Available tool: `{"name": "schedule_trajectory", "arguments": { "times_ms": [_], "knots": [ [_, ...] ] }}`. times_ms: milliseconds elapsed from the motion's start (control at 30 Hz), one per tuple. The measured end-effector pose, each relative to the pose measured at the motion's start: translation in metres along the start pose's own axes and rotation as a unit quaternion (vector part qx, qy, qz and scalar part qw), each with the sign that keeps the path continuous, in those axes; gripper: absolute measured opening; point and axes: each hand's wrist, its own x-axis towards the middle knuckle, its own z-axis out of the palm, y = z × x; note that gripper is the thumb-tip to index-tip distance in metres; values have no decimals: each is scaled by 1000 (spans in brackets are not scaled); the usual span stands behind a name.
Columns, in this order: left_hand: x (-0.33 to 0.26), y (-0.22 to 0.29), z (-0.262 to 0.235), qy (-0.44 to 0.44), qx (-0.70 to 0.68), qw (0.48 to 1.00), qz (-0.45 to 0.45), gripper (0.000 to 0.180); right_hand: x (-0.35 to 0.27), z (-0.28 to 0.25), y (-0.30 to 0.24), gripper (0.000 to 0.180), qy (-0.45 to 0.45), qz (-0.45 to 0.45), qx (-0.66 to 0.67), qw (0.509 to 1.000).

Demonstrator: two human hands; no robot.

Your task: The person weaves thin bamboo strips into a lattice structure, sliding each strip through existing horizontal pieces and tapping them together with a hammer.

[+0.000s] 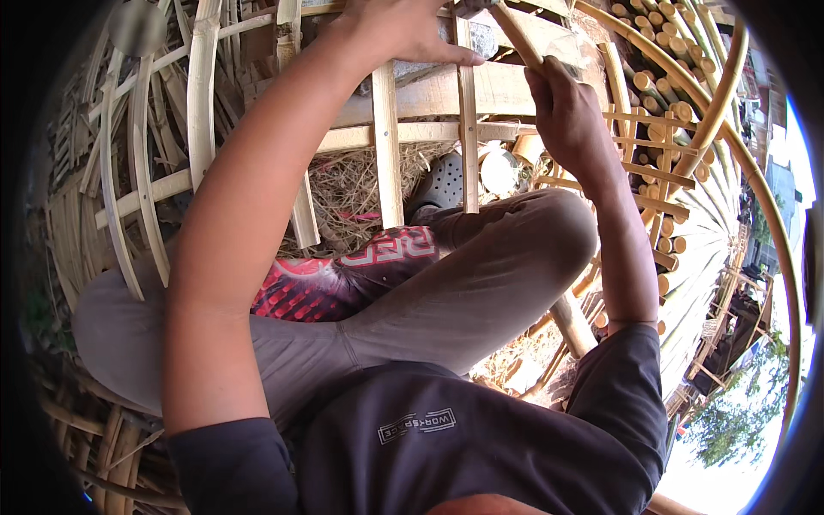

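Note:
In my right hand (566,107) is a hammer, its wooden handle (519,36) wrapped by my fingers. The dark hammer head (474,7) lies at the upper edge, partly cut off. My left hand (399,33) reaches to the same edge, just left of the hammer head. Its thumb stretches out across an upright bamboo slat (467,129); the other fingers are mostly outside the picture. Another upright slat (386,154) stands below that hand. Both slats cross a bent horizontal bamboo strip (421,132), and small nail-like dots show at the crossings.
My bent legs (481,266) lie below the slats, with a grey perforated clog (442,182) beyond. More curved slats (204,86) rise on the left. Stacked bamboo poles (661,86) and a small bamboo lattice (657,172) are on the right, beside long bent poles (772,206). Straw (339,193) covers the ground.

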Motion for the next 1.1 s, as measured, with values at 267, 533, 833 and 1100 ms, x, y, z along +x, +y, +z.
{"name": "schedule_trajectory", "arguments": {
  "times_ms": [267,533,833,1100],
  "knots": [
    [-7,-7,17,84,-24,996,31,114,7,-9,-5,20,29,77,-24,996],
    [-4,-6,14,62,-32,997,18,111,8,-14,-6,29,110,111,9,988],
    [-9,-7,16,92,-23,995,30,113,12,-24,-8,31,77,113,66,988],
    [-7,-4,7,67,-37,997,12,113,1,-16,-12,34,63,230,106,965]
  ]
}}
